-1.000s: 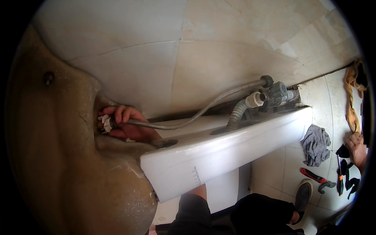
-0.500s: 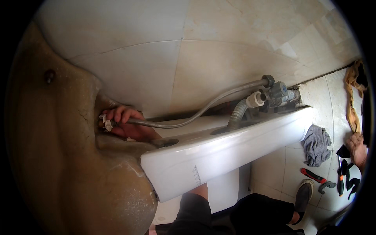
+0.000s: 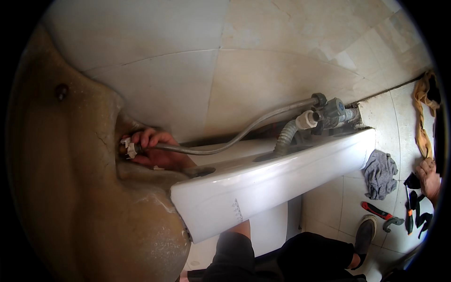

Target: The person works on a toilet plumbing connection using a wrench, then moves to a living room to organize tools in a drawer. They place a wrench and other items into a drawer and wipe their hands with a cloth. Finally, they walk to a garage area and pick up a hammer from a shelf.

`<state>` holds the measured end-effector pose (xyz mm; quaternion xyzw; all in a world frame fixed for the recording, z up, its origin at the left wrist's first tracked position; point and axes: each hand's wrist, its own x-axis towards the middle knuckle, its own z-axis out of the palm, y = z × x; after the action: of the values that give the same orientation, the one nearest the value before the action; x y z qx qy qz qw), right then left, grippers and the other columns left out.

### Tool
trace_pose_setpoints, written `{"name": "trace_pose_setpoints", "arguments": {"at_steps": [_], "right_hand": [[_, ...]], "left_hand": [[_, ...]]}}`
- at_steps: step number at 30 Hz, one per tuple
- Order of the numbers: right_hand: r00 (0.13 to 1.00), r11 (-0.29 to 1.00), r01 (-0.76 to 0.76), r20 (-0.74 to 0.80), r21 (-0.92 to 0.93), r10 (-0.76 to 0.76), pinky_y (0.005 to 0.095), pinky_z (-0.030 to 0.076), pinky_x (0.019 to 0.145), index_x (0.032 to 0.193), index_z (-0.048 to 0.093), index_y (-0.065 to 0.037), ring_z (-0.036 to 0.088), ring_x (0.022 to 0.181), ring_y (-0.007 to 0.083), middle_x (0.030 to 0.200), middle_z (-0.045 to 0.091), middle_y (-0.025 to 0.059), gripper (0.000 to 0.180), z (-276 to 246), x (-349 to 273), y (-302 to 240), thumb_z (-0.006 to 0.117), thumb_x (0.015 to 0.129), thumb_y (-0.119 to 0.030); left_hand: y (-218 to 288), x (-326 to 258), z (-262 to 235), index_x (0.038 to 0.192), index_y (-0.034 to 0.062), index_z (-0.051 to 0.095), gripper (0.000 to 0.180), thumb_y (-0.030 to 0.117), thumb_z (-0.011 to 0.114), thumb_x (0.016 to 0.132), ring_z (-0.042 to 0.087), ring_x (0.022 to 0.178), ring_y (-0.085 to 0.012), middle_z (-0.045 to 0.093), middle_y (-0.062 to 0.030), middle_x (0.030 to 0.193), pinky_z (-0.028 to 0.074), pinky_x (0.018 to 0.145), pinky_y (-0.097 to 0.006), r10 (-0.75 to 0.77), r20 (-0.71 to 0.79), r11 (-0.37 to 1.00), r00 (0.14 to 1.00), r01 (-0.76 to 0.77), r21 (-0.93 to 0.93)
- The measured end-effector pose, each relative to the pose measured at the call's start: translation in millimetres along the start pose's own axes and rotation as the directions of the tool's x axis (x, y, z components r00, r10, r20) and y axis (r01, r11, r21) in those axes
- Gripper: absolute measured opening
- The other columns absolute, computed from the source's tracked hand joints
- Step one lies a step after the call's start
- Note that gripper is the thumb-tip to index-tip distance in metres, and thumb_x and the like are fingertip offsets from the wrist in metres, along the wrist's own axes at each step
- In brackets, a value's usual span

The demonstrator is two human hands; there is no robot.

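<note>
Just beyond the left end of the white ceramic pedestal [image 3: 272, 188], tucked against the basin underside [image 3: 89, 188], the left hand [image 3: 162, 157] is narrowed around the end of a flexible supply hose [image 3: 206, 152], fingers above and thumb below, right beside a pale nut [image 3: 129, 148]. The grip is probably this close because the recess leaves little room, and fingertips there can steady the hose end in line with the nut.

From that hand the hose runs along the pedestal's far side to a hex nut [image 3: 319, 99] over its right end. That nut appears loose, just beside the angle valve [image 3: 334, 109], likely propped by the hose's own stiffness. A corrugated hose [image 3: 283, 137] drops from a white coupling [image 3: 306, 120] into an opening in the pedestal.

Right of the pedestal, a grey cloth [image 3: 380, 174], a red-and-black wrench [image 3: 381, 216] and a screwdriver [image 3: 409, 218] lie on the floor, seemingly kept within reach. Farther right, another hand [image 3: 428, 178] rests by a tan strap [image 3: 421, 127]; I cannot tell whose, or whether it grips anything.
</note>
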<state>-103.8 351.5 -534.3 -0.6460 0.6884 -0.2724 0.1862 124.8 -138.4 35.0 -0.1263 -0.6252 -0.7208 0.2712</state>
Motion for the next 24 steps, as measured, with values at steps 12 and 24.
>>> {"name": "trace_pose_setpoints", "arguments": {"at_steps": [12, 24], "right_hand": [[0.999, 0.999, 0.030, -0.019, -0.014, -0.030, 0.0427, 0.056, 0.076, 0.121, 0.068, -0.011, 0.068, 0.091, 0.0301, 0.111, 0.070, 0.0101, 0.032, -0.2, -4.8, -3.4, 0.058, 0.091, -0.014], [0.996, 0.997, 0.079, -0.028, -0.014, -0.080, 0.0430, 0.056, 0.076, 0.120, 0.069, -0.012, 0.068, 0.092, 0.0296, 0.111, 0.069, 0.0091, 0.031, -5.5, 2.7, 1.6, 0.059, 0.091, -0.016]], "left_hand": [[-20.1, 12.1, 12.7, 0.141, 0.0076, 0.051, 0.056, 0.028, 0.072, 0.093, 0.053, 0.085, -0.0154, 0.064, -0.0009, 0.104, 0.045, 0.077, -0.031, 0.038, -0.064, 0.997, 0.997, -0.042, -0.059], [-17.3, 27.8, 5.9, 0.137, 0.0086, 0.054, 0.044, 0.026, 0.060, 0.098, 0.051, 0.085, -0.0141, 0.064, 0.0007, 0.095, 0.043, 0.074, -0.031, 0.012, 0.111, 0.995, 0.994, 0.000, -0.103]]}}
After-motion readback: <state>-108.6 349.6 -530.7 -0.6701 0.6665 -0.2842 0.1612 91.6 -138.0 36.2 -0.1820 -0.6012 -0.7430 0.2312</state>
